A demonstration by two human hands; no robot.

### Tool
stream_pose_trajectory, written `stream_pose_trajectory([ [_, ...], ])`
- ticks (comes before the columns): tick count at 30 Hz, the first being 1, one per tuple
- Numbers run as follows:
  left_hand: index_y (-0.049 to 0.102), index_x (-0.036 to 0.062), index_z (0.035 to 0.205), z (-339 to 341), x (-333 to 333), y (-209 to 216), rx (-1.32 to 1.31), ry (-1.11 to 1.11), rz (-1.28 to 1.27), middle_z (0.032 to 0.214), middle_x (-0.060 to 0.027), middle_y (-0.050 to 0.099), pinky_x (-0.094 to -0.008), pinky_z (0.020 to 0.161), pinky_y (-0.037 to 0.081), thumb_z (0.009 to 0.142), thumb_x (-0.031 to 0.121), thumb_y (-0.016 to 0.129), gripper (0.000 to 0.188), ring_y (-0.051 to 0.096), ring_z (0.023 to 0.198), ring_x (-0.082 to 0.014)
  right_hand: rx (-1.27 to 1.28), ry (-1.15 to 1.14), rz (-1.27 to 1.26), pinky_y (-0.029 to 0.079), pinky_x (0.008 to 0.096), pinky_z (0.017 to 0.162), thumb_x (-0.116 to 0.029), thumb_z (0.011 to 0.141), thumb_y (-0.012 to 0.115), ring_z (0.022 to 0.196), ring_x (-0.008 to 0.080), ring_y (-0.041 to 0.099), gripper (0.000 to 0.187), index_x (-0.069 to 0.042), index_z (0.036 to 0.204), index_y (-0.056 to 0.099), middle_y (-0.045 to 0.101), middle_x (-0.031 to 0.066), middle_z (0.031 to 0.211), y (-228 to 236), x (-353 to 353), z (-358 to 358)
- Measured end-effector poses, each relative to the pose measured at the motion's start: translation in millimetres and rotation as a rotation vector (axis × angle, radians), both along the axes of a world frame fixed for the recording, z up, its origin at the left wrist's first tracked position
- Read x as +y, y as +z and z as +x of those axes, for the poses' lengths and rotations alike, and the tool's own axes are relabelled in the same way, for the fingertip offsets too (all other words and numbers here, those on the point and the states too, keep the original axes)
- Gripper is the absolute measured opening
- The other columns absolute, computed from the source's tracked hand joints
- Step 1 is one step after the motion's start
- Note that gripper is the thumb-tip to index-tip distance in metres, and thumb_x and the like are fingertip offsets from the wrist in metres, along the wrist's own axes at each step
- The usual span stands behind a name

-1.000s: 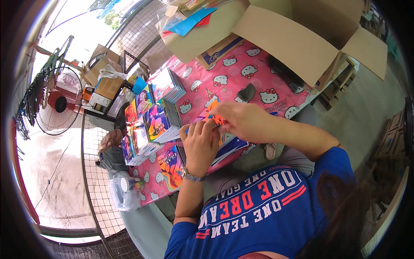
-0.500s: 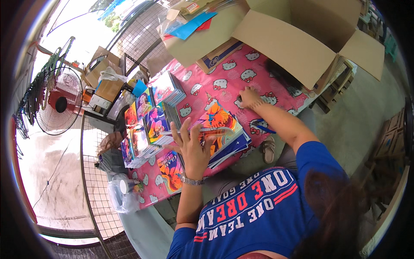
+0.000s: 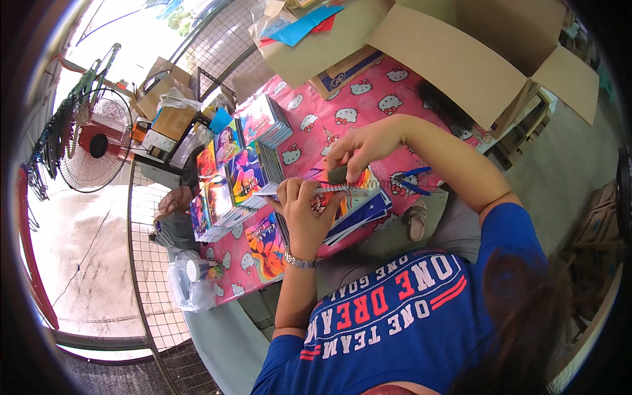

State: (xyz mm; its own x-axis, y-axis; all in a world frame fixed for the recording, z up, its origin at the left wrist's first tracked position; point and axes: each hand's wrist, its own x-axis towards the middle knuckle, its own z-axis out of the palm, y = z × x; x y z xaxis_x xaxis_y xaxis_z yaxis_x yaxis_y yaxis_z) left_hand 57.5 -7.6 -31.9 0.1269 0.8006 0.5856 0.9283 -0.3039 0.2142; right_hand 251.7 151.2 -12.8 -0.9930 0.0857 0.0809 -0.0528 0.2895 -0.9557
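Observation:
My left hand (image 3: 304, 214) is closed on a thin notebook (image 3: 322, 190), held edge-up above a stack of notebooks with bright covers (image 3: 361, 214). My right hand (image 3: 365, 148) pinches a small dark block (image 3: 337, 175) close to the notebook's upper edge; whether they touch I cannot tell. Beside it, what looks like a thin row of wire loops (image 3: 395, 185) reaches to the right. Just beyond lies a blue-handled tool (image 3: 413, 182), like pliers. A colourful notebook (image 3: 262, 249) lies below my left hand.
Several stacks of colourful notebooks (image 3: 247, 172) stand on the left of the pink patterned tablecloth (image 3: 345, 117). A large cardboard box (image 3: 454, 66) stands open at the far right, with a dark mesh-like item (image 3: 442, 108) beside it. A fan (image 3: 99, 145) stands at left.
My right hand has come back from the tablecloth to the notebook, bringing the dark block. My left fingers, spread before, have closed around the notebook. The view has shifted slightly.

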Motion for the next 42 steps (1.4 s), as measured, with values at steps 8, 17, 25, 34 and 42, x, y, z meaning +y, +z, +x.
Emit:
stream_pose_trajectory([
  [8,0.060,0.0086,0.099,-10,4,-1,-0.041,-0.070,-0.103,0.099,-0.0071,0.055,-0.0497,0.097,0.029,0.074,0.030,0.081,0.039,0.049,0.104,-0.0301,0.049,0.073,-0.453,0.045,0.0307,0.094,-0.030,0.082,0.069,0.107,0.0168,0.057,0.052,-0.004,0.126,0.060,0.061,0.0064,0.118,-4,-4,-5],
  [17,0.056,0.0061,0.099,-10,6,1,-0.067,-0.095,-0.075,0.096,-0.0085,0.057,-0.0390,0.088,0.037,0.072,0.016,0.082,0.038,0.050,0.095,-0.0280,0.109,0.068,-0.304,0.044,0.0332,0.096,-0.036,0.080,0.072,0.108,0.0208,0.058,0.057,-0.001,0.123,0.060,0.061,0.0112,0.119,-10,-2,-11],
  [25,0.058,0.0046,0.090,-10,8,-4,-0.132,-0.046,-0.037,0.089,-0.0076,0.058,-0.0384,0.080,0.041,0.066,0.018,0.087,0.040,0.052,0.090,-0.0272,-0.230,0.009,0.061,0.045,0.0303,0.092,-0.033,0.083,0.072,0.103,0.0166,0.057,0.053,-0.007,0.127,0.058,0.061,0.0082,0.112,-1,10,-24],
  [34,0.064,0.0077,0.088,-49,21,2,-0.126,0.017,-0.045,0.087,-0.0059,0.061,-0.0401,0.082,0.041,0.062,0.024,0.089,0.040,0.054,0.089,-0.0280,0.106,-0.007,-0.506,0.046,0.0246,0.079,-0.025,0.086,0.066,0.093,0.0077,0.056,0.041,-0.005,0.120,0.059,0.060,-0.0001,0.100,-10,14,-48],
  [42,0.062,0.0048,0.084,-45,18,-1,-0.148,-0.038,0.015,0.083,-0.0071,0.060,-0.0389,0.076,0.043,0.059,0.018,0.089,0.039,0.053,0.087,-0.0283,0.206,0.188,-0.573,0.047,0.0285,0.089,-0.037,0.080,0.072,0.098,0.0164,0.059,0.056,-0.003,0.123,0.058,0.060,0.0059,0.113,-6,8,-57],
])
